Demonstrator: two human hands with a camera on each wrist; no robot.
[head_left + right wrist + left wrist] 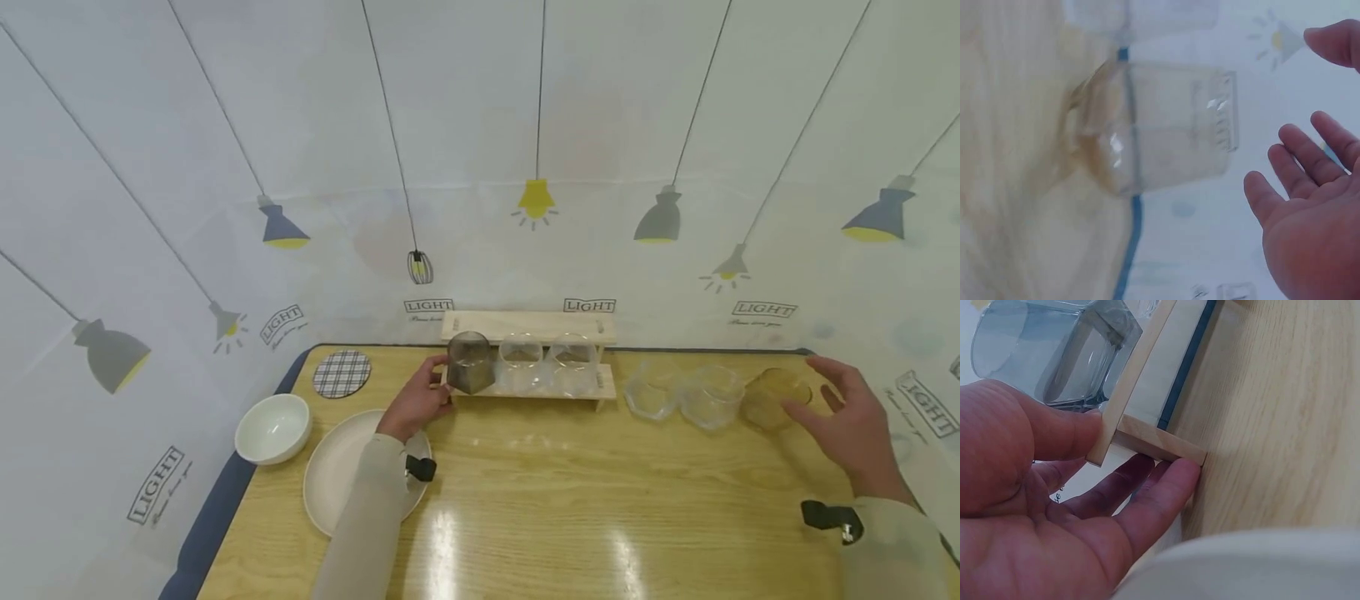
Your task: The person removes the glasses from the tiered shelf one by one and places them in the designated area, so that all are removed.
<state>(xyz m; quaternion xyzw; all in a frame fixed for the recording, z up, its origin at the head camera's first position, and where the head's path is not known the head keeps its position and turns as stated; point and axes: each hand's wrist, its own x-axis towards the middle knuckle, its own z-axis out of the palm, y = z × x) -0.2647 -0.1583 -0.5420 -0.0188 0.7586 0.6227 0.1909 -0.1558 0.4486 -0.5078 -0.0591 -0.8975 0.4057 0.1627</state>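
My left hand [420, 400] is at the left end of a small two-tier wooden rack [525, 323]. In the left wrist view its thumb presses the edge of the lower board [1138, 375], and its fingers curl against the short leg [1160, 439] below. On that board stand a smoky grey glass [470, 364] and two clear glasses. My right hand [855, 417] hovers beside an amber glass [776, 400], fingers spread. The right wrist view shows a gap between this hand [1313, 212] and the amber glass [1154, 128].
Two more clear glasses [711, 396] stand between the rack and the amber glass. At left are a white bowl [273, 429], a checked round coaster [342, 373] and a beige plate [337, 475], partly behind my left forearm. A printed cloth wall [480, 233] backs the wooden table [540, 500].
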